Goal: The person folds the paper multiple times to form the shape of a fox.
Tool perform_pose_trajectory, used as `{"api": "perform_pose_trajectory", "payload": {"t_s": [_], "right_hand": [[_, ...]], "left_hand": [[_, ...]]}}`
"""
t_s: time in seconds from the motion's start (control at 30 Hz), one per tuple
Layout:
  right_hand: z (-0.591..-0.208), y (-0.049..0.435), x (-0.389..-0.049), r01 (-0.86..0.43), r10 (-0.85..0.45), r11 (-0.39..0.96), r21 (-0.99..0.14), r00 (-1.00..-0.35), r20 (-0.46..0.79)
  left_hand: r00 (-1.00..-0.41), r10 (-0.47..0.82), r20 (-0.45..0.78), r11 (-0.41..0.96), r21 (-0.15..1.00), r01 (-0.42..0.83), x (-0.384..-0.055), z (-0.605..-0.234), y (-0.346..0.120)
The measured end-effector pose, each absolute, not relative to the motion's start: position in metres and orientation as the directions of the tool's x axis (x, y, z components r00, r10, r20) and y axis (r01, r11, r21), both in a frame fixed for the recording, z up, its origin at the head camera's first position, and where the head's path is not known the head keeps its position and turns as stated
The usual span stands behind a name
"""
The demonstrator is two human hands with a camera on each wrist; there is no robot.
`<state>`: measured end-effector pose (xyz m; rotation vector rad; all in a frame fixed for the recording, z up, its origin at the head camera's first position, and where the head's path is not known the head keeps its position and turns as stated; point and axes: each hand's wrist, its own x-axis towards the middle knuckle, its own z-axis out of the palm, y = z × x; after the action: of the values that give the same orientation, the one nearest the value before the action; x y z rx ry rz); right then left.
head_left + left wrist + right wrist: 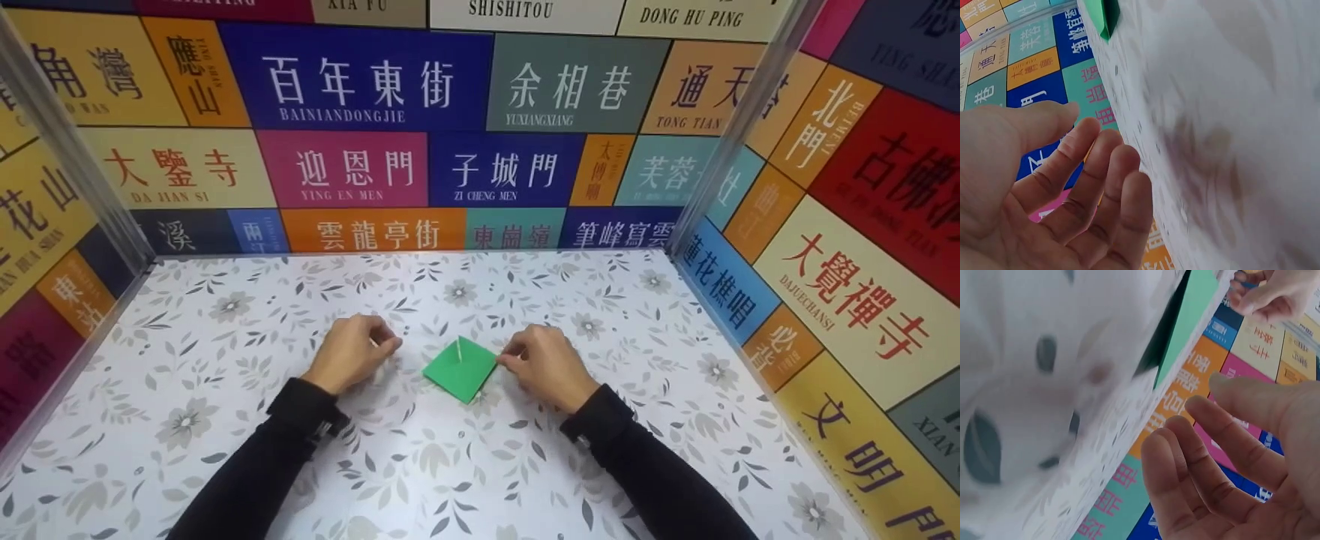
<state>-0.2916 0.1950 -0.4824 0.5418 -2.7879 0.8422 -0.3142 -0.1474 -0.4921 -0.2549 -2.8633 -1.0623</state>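
Observation:
A green piece of folded paper (460,373) lies on the table as a diamond, with a short pale slit near its top corner. Left of it, apart from the paper, my left hand (354,354) hovers with loosely bent fingers and nothing in them. My right hand (547,366) is close beside the paper's right corner. In the right wrist view the thumb and fingers of that hand (1230,461) hold nothing, and one edge of the green paper (1188,323) stands slightly raised off the table. The left wrist view shows only a tip of the paper (1107,19).
White cloth with grey leaves and flowers covers the table (420,480). Upright panels with colourful Chinese place-name signs (352,169) stand at the back, left and right. Clear strips (712,150) run along their corners.

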Motion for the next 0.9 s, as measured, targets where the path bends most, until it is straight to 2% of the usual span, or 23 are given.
{"api": "perform_pose_trajectory", "payload": {"t_s": [0.6, 0.9], "right_hand": [[-0.485, 0.243, -0.316, -0.418, -0.293, 0.791, -0.446, -0.900, 0.323], [-0.493, 0.265, -0.315, -0.419, -0.298, 0.781, -0.464, -0.902, 0.312]], "left_hand": [[-0.990, 0.106, 0.088, 0.801, 0.582, 0.138, -0.312, -0.491, -0.196], [-0.981, 0.126, 0.148, 0.813, 0.551, 0.187, -0.303, -0.500, -0.217]]}}
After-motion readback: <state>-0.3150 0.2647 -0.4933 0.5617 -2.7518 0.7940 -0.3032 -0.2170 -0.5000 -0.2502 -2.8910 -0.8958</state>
